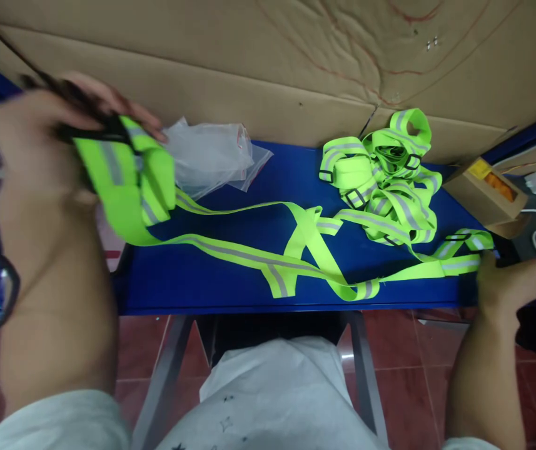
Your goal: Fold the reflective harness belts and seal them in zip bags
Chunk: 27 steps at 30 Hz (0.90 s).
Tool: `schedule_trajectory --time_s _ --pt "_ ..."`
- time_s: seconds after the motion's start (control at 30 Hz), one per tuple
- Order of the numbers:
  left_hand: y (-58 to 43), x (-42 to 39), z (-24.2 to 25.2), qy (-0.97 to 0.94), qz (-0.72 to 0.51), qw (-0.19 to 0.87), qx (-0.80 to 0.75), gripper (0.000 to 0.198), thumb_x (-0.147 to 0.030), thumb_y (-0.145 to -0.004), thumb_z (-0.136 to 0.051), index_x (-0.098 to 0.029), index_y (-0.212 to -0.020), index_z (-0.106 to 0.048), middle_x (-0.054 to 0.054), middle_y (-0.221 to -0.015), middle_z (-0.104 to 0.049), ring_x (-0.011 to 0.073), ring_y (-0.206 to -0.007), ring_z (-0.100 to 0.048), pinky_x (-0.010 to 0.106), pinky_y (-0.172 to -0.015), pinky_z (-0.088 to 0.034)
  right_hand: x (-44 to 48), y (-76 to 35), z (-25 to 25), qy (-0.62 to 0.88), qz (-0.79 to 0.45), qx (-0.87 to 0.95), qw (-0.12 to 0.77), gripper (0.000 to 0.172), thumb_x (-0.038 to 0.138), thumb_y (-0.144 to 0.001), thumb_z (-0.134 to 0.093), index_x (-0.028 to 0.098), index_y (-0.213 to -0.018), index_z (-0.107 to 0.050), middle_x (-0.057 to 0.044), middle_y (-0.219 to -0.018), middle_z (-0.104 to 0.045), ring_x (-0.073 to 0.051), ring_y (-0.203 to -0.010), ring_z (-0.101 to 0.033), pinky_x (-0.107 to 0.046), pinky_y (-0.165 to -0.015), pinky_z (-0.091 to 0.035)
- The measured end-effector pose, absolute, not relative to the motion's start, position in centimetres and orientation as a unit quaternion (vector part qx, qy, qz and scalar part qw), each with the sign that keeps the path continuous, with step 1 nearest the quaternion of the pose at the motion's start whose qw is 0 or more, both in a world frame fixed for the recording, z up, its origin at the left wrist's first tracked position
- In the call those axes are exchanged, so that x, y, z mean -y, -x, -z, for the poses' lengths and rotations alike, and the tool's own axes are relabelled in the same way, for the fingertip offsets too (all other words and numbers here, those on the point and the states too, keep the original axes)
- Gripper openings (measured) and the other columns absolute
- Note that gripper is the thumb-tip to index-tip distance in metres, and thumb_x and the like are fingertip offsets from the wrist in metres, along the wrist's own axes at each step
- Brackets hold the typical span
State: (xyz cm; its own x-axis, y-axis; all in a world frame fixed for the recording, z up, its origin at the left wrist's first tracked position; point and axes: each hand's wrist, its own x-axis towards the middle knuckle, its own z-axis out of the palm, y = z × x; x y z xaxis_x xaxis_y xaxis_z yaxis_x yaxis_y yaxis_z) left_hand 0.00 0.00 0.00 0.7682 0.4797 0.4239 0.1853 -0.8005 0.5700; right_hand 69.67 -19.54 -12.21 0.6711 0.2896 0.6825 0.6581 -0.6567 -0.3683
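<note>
A neon yellow-green reflective strap harness [249, 253] with grey stripes stretches across the blue table. My left hand [42, 115], blurred by motion, is closed around its bunched left end, which has black fittings and is lifted off the tabletop. Straps cross one another in the middle. At the far right lies the harness's other end, with a black slide buckle [458, 237]. Beside that end, my right hand [523, 275] has its fingers stretched out and apart. Behind the harness is a tangled pile of similar reflective straps [403, 206] with black buckles.
Clear plastic bags [211, 156] lie against the cardboard wall [249, 81] behind the blue table [230, 290]. A small open cardboard box [493, 194] with something orange inside stands at right, near white cables. Dark-framed glasses [9, 294] show at the left edge.
</note>
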Motion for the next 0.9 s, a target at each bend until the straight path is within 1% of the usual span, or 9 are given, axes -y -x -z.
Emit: schedule_trajectory --time_s 0.07,0.13,0.23,0.33,0.4,0.47,0.6,0.77,0.9 --pt "-2.1 0.3 0.9 -0.828 -0.375 0.330 -0.253 0.036 -0.018 -0.104 -0.030 0.001 -0.125 -0.052 0.004 -0.124 -0.069 0.0180 -0.106 -0.060 0.046 -0.097 -0.052 19.3 -65.9 11.4 0.783 0.366 0.411 0.289 0.076 0.040 -0.066 -0.089 0.010 -0.132 -0.065 -0.039 -0.130 -0.060 -0.054 -0.125 -0.058 -0.067 -0.094 -0.039" --pt "-5.6 1.5 1.9 -0.815 -0.340 0.351 -0.312 0.022 -0.016 -0.097 -0.042 -0.004 -0.103 -0.060 0.004 -0.108 -0.073 0.0161 -0.104 -0.064 0.040 -0.098 -0.054 18.9 -60.2 10.1 0.671 0.357 0.582 0.290 0.051 0.029 -0.084 -0.073 0.018 -0.133 -0.063 -0.027 -0.119 -0.070 -0.042 -0.117 -0.067 -0.056 -0.095 -0.047" --pt "-11.7 4.8 3.6 -0.925 -0.194 0.271 -0.180 0.025 -0.024 -0.097 -0.048 -0.014 -0.114 -0.064 0.008 -0.121 -0.074 0.0212 -0.112 -0.069 0.041 -0.101 -0.055 17.3 -51.1 8.2 0.559 0.187 0.789 0.175 0.045 0.025 -0.094 -0.068 0.025 -0.138 -0.059 -0.015 -0.130 -0.072 -0.029 -0.125 -0.067 -0.043 -0.104 -0.049" --pt "-16.3 7.6 5.4 -0.983 -0.088 0.127 -0.096 0.028 -0.032 -0.095 -0.060 -0.014 -0.116 -0.066 0.016 -0.141 -0.067 0.0313 -0.128 -0.065 0.048 -0.104 -0.052 15.0 -45.7 7.2 0.532 0.191 0.816 0.122 0.043 0.027 -0.100 -0.063 0.026 -0.143 -0.059 -0.011 -0.146 -0.067 -0.030 -0.135 -0.062 -0.050 -0.118 -0.037" --pt "-17.5 8.2 6.6 -0.989 -0.084 0.077 -0.094 0.031 -0.035 -0.095 -0.064 -0.013 -0.117 -0.067 0.018 -0.154 -0.058 0.0346 -0.144 -0.054 0.050 -0.113 -0.046 13.8 -44.8 7.1 0.537 0.212 0.809 0.108 0.035 0.023 -0.102 -0.059 0.026 -0.137 -0.064 -0.007 -0.142 -0.070 -0.030 -0.132 -0.062 -0.052 -0.120 -0.030" --pt "-17.4 7.9 7.4 -0.988 -0.084 0.056 -0.115 0.034 -0.037 -0.096 -0.064 -0.014 -0.121 -0.067 0.016 -0.159 -0.055 0.0346 -0.151 -0.047 0.050 -0.116 -0.043 13.2 -45.3 6.9 0.548 0.221 0.798 0.115 0.027 0.020 -0.103 -0.056 0.026 -0.127 -0.069 -0.004 -0.129 -0.077 -0.028 -0.125 -0.065 -0.052 -0.118 -0.029" --pt "-15.6 7.0 8.1 -0.984 -0.054 0.025 -0.168 0.034 -0.038 -0.095 -0.063 -0.014 -0.118 -0.065 0.014 -0.143 -0.067 0.0334 -0.137 -0.058 0.045 -0.098 -0.049 13.5 -47.1 6.0 0.594 0.199 0.766 0.142 0.020 0.024 -0.104 -0.053 0.023 -0.106 -0.073 -0.006 -0.102 -0.080 -0.031 -0.112 -0.068 -0.051 -0.105 -0.035" --pt "-14.7 7.2 7.8 -0.979 -0.041 -0.004 -0.201 0.032 -0.041 -0.093 -0.064 -0.015 -0.111 -0.063 0.015 -0.130 -0.070 0.0328 -0.124 -0.060 0.044 -0.085 -0.049 13.7 -47.9 4.8 0.616 0.213 0.742 0.155 0.026 0.029 -0.101 -0.050 0.019 -0.086 -0.069 -0.008 -0.080 -0.073 -0.025 -0.085 -0.067 -0.044 -0.087 -0.036" --pt "-14.8 7.7 7.7 -0.977 -0.033 -0.011 -0.211 0.030 -0.040 -0.094 -0.061 -0.014 -0.109 -0.063 0.014 -0.122 -0.071 0.0342 -0.122 -0.061 0.045 -0.085 -0.050 13.1 -47.6 4.4 0.638 0.247 0.725 0.073 0.027 0.028 -0.097 -0.051 0.018 -0.078 -0.068 -0.004 -0.059 -0.058 -0.019 -0.063 -0.055 -0.040 -0.078 -0.037"
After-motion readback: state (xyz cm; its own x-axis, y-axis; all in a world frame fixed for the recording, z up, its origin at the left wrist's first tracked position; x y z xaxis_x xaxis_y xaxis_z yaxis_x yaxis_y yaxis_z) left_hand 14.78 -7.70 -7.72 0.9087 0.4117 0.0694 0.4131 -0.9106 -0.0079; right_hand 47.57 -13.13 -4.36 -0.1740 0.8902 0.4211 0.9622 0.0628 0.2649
